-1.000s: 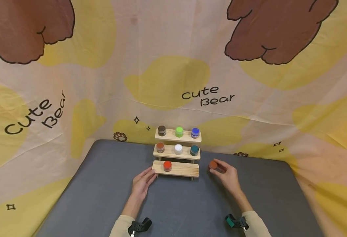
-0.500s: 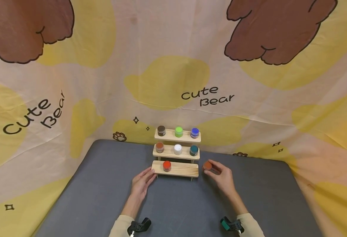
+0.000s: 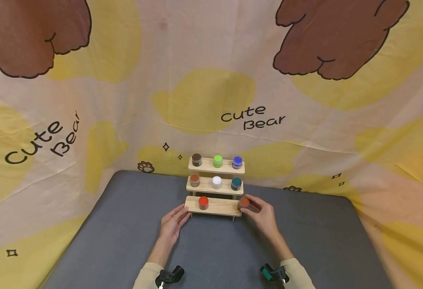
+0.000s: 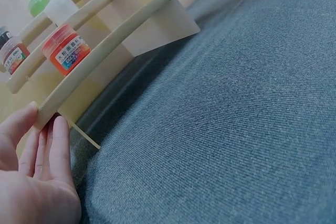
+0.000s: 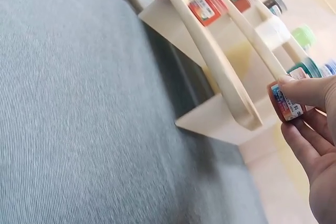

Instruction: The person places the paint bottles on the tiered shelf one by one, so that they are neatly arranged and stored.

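A three-step wooden display stand (image 3: 218, 208) bears small paint jars. My left hand (image 3: 173, 224) holds the left end of its lowest shelf; in the left wrist view the thumb lies along the shelf's edge and the fingers go beneath. Between thumb and fingers, my right hand (image 3: 264, 220) pinches a reddish-brown paint jar (image 5: 283, 103). That jar overlaps the right end of the lowest shelf in the head view, and in the right wrist view it appears tilted, off the shelf's end. A red paint jar (image 3: 203, 202) stands left of centre on the same shelf.
On the middle shelf are brown (image 3: 195, 180), white (image 3: 216, 182) and teal (image 3: 236, 183) jars. Dark brown (image 3: 197, 159), light green (image 3: 217, 161) and blue (image 3: 237, 162) jars line the top one. A printed cloth (image 3: 182, 100) hangs behind the grey table (image 3: 124, 241).
My right hand has carried the reddish-brown paint jar leftward, from beside the stand to the right end of the lowest shelf. The left hand keeps its hold on the stand.
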Demonstrator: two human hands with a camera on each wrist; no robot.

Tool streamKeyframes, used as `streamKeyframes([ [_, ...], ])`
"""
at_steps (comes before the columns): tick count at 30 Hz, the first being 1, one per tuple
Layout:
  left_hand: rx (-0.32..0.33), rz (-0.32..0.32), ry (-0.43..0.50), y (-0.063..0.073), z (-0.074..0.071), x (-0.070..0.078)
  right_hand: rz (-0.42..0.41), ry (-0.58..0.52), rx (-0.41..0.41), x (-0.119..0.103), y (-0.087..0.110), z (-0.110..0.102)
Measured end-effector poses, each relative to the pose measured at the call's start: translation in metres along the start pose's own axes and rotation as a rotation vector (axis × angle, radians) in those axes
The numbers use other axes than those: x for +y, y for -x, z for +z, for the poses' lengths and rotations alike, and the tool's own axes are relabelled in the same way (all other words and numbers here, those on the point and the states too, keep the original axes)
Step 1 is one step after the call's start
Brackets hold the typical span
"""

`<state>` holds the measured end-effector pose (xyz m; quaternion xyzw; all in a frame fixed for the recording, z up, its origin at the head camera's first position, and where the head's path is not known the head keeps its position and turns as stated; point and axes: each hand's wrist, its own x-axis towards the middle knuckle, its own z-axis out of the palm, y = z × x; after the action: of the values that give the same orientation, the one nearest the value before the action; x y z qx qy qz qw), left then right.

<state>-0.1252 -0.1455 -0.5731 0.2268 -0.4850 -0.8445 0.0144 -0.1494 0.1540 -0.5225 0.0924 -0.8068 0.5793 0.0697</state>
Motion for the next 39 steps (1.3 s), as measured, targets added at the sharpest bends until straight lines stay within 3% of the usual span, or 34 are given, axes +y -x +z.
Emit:
streamKeyframes([
  [2, 0.001, -0.003, 0.0, 0.0, 0.0, 0.0, 0.002, -0.006, -0.018, -0.013, 0.002, 0.003],
  [6, 0.002, -0.006, -0.008, -0.001, -0.001, 0.0, 0.028, -0.019, -0.036, -0.014, 0.001, 0.011],
  [9, 0.0, -0.007, -0.01, -0.001, -0.001, -0.001, 0.026, -0.038, -0.033, 0.0, -0.001, 0.017],
  [15, 0.005, -0.007, -0.006, -0.001, -0.003, -0.001, 0.037, -0.101, -0.063, -0.001, -0.002, 0.029],
  [27, 0.01, -0.012, -0.01, -0.003, -0.001, -0.001, 0.031, -0.07, -0.117, -0.04, 0.002, 0.036],
  [31, 0.008, -0.014, -0.01, -0.003, -0.001, -0.001, 0.015, -0.071, -0.118, -0.038, 0.001, 0.039],
  [39, 0.005, -0.01, 0.009, -0.003, -0.001, -0.001, 0.033, -0.068, -0.102, -0.003, -0.008, 0.051],
])
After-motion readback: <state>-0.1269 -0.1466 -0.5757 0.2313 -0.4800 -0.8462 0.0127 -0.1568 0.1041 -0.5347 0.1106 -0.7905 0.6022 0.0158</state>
